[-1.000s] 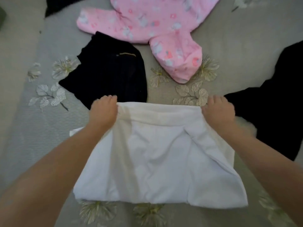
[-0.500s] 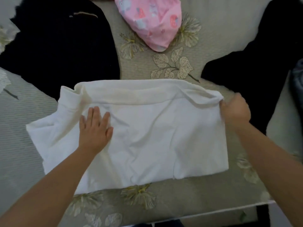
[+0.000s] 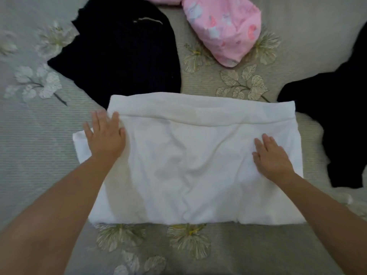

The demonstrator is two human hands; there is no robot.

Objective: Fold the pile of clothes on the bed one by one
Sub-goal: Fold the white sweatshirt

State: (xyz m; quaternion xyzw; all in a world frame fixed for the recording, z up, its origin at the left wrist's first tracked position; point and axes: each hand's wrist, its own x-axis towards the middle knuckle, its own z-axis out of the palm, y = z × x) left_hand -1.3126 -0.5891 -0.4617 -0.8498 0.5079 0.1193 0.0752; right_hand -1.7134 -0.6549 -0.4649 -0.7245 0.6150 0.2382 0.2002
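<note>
A white garment [image 3: 190, 161] lies flat and partly folded on the bed, its far edge doubled over into a thick band. My left hand [image 3: 105, 136] presses flat on its left side, fingers straight, near a small white flap that sticks out to the left. On the garment's right part rests my right hand [image 3: 271, 158], palm down with fingers spread. A black garment [image 3: 123, 54] lies beyond it at the upper left, another black garment [image 3: 341, 116] at the right, and a pink patterned garment [image 3: 224, 30] at the top.
The grey bedspread [image 3: 35, 135] with embroidered leaves and flowers covers the bed. Bare bedspread shows to the left of the white garment and in front of it.
My right hand let go of the white garment's right corner and now lies flat on it. My left hand slid outward to the left edge. The cloth lies smoother.
</note>
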